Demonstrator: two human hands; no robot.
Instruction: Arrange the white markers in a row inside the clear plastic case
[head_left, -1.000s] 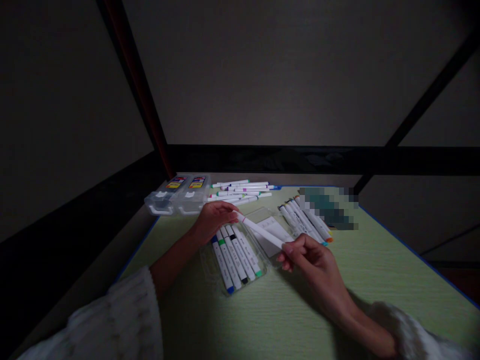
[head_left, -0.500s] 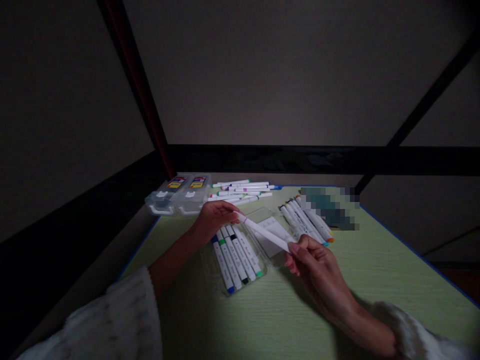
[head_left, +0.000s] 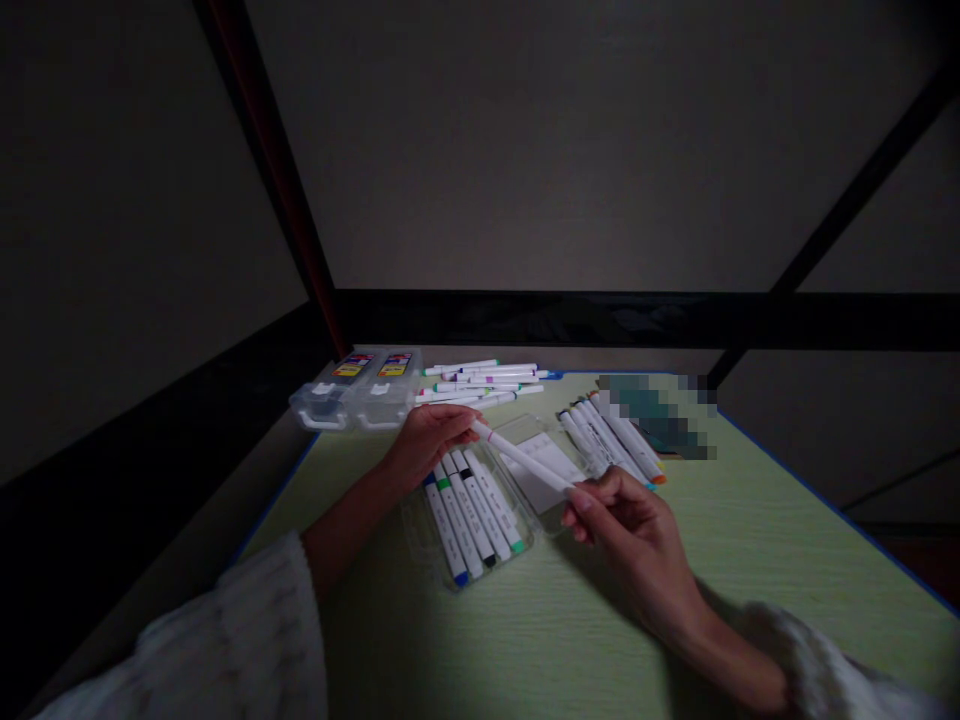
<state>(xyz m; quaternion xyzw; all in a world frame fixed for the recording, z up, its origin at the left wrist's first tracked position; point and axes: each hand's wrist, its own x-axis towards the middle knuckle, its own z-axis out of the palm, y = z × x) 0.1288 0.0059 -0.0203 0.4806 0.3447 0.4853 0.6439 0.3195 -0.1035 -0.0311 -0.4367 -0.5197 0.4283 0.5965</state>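
Between my hands a white marker (head_left: pixel 529 463) with a pink ring slants down to the right. My left hand (head_left: pixel 433 440) is closed on its upper end, and my right hand (head_left: pixel 626 525) pinches the lower end. Under it lies an opened clear plastic case (head_left: pixel 450 587). Several white markers (head_left: pixel 469 515) with blue, green and black bands lie side by side in the case's left half. A white paper insert (head_left: pixel 534 490) sits in the right half, partly hidden behind the marker and my right hand.
Two clear carry cases (head_left: pixel 386 400) with white handles stand at the back left. A pile of thin white markers (head_left: pixel 487 380) lies beside them. To the right is a row of thicker markers (head_left: pixel 611 440) near a blurred green item (head_left: pixel 652 410). Blue edging borders the table (head_left: pixel 420 660).
My right hand has shifted slightly left along with its end of the marker. My left hand stays nearly in place, and both keep their hold.
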